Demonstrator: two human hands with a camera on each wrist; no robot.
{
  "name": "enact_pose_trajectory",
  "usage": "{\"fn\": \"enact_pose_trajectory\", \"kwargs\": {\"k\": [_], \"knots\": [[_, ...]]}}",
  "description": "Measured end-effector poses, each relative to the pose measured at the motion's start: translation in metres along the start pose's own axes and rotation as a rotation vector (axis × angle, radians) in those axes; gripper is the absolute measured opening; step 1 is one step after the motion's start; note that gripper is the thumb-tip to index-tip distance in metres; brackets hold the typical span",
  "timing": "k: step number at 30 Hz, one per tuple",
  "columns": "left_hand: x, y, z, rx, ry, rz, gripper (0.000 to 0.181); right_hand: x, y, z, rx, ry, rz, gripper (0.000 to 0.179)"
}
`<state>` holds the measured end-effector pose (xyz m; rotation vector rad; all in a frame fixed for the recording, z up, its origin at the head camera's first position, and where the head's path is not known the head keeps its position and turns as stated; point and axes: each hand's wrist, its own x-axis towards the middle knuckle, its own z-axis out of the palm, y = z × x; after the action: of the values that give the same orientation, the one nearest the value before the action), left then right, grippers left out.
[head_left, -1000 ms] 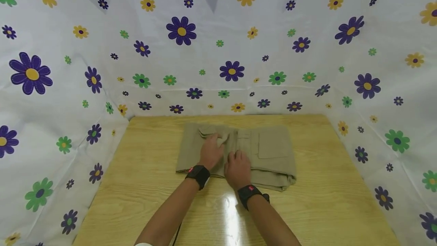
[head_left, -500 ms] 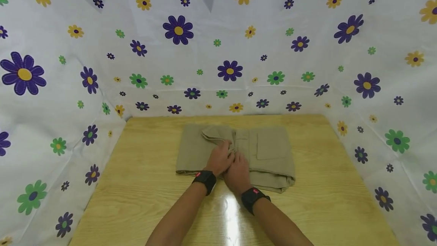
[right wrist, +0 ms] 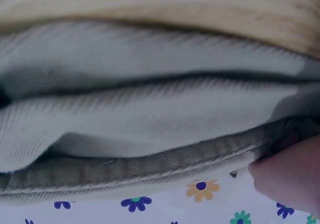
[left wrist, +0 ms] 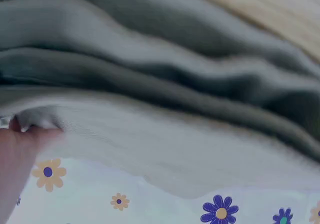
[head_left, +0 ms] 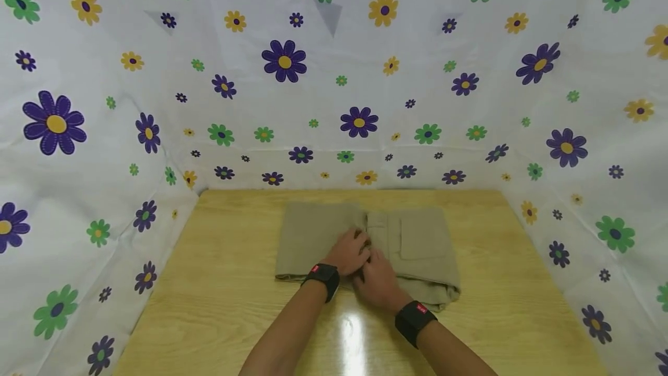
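Observation:
A folded khaki garment [head_left: 313,231] lies flat on the wooden table, with a square patch pocket [head_left: 424,238] on its right half and a vertical strip down its middle. My left hand [head_left: 348,252] and right hand [head_left: 380,281] meet at this strip, fingers curled and almost touching. Both pinch cloth there; the exact grip is partly hidden. In the left wrist view, stacked cloth layers [left wrist: 165,134] fill the picture, with the left hand's fingertips at their edge. The right wrist view has the right thumb [right wrist: 287,171] against a stitched edge [right wrist: 125,176].
Around the garment spreads the wooden table [head_left: 219,306]. A white sheet with flower prints [head_left: 334,86] hangs at the back and both sides. Each wrist wears a black band [head_left: 415,322].
My left hand has moved right to meet the right hand at the middle strip. The raised flap on the garment's left half now lies flat. The head view has shifted slightly.

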<state>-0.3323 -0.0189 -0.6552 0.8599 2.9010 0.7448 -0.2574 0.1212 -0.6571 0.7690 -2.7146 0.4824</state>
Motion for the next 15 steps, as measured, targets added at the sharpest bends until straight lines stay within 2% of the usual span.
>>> {"fn": "enact_pose_trajectory", "kwargs": {"k": [3, 5, 7, 9, 12, 13, 15], "knots": [[0.003, -0.002, 0.003, -0.091, -0.015, 0.033, 0.051, -0.001, 0.003, 0.002, -0.015, 0.020, 0.015, 0.044], [0.004, -0.004, 0.003, -0.143, -0.012, 0.054, 0.056, 0.000, 0.009, -0.001, 0.009, -0.008, 0.002, 0.042], [0.004, -0.005, 0.003, -0.181, 0.006, 0.059, 0.060, 0.004, 0.019, -0.011, 0.096, -0.085, -0.009, 0.036], [0.003, -0.005, 0.001, -0.235, 0.016, 0.039, 0.061, 0.012, 0.031, -0.031, 0.215, -0.182, 0.012, 0.030], [0.002, -0.002, -0.002, -0.283, 0.017, 0.003, 0.060, 0.022, 0.051, -0.070, 0.305, -0.249, 0.131, 0.024], [0.002, -0.003, -0.002, -0.265, 0.008, -0.005, 0.061, 0.023, 0.059, -0.082, 0.302, -0.252, 0.185, 0.024], [0.002, -0.003, 0.004, -0.157, -0.026, -0.011, 0.062, 0.019, 0.078, -0.099, 0.232, -0.235, 0.303, 0.026]]}}
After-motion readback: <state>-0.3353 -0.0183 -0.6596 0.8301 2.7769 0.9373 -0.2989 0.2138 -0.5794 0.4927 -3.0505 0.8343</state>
